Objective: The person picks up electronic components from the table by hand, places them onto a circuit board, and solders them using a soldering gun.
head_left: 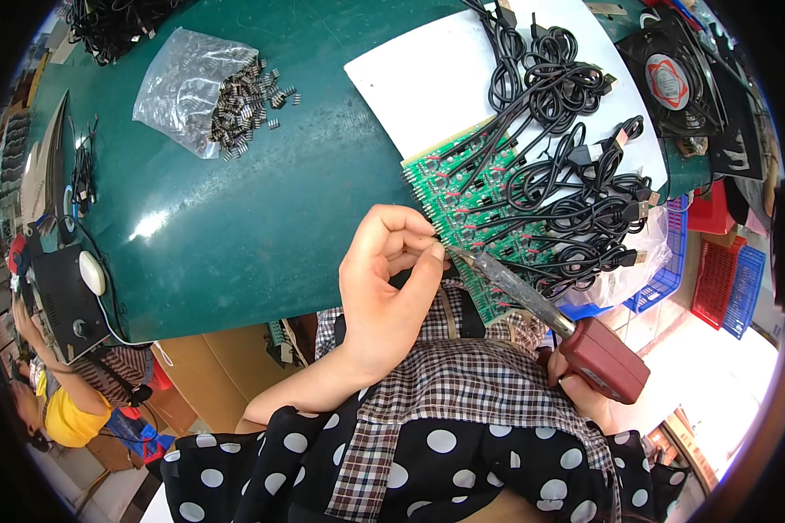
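Observation:
At the near-left edge of a green circuit board panel (452, 209), my left hand (388, 283) is closed in a pinch. Thumb and forefinger meet beside the row of pins; whatever lies between them is too small to make out. My right hand (582, 394) grips the dark red handle of a soldering iron (606, 359) from below. Its metal shaft slants up and left across the boards, with the tip close to my left fingertips. Coiled black USB cables (554, 100) run from the boards toward the right. Part of the panel rests on a white sheet (414, 83).
A clear plastic bag (179, 87) spills small pin connectors (242, 109) onto the green table (227, 235). A black fan (667, 83) stands far right. Below it is a blue basket (669, 270). At left sit a black box with a knob (61, 301) and a co-worker in yellow (78, 418).

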`<move>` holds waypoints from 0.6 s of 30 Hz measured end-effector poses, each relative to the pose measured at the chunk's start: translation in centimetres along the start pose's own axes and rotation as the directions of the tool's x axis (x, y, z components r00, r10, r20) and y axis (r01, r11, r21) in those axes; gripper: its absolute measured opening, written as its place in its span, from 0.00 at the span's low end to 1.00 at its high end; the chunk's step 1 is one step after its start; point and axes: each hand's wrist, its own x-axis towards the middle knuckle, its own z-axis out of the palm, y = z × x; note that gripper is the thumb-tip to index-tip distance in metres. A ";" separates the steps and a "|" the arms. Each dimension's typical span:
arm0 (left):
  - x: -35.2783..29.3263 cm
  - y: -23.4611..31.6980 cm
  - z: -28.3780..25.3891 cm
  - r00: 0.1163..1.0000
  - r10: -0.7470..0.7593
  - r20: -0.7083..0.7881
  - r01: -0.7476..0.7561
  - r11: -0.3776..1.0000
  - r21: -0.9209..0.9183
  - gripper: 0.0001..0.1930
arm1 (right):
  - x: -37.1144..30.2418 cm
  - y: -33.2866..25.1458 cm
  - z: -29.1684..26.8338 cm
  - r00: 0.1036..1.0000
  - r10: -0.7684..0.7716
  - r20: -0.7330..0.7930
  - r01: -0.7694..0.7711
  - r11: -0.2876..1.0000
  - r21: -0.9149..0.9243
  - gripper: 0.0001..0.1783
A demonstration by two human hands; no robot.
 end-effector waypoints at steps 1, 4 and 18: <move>0.0 0.0 0.0 1.000 0.000 0.000 0.000 1.000 0.000 0.09 | -0.1 -0.1 0.1 0.997 0.072 -0.022 -0.072 0.997 0.000 0.24; 0.1 -0.1 -0.1 1.000 0.007 -0.007 -0.008 1.000 -0.022 0.09 | 0.4 -0.8 -0.1 0.985 0.103 0.138 -0.112 0.992 0.057 0.24; 7.3 4.8 -7.7 0.918 0.393 -0.048 -0.147 0.452 0.880 0.15 | 1.0 -3.0 1.1 0.979 0.174 0.104 -0.200 0.914 0.353 0.27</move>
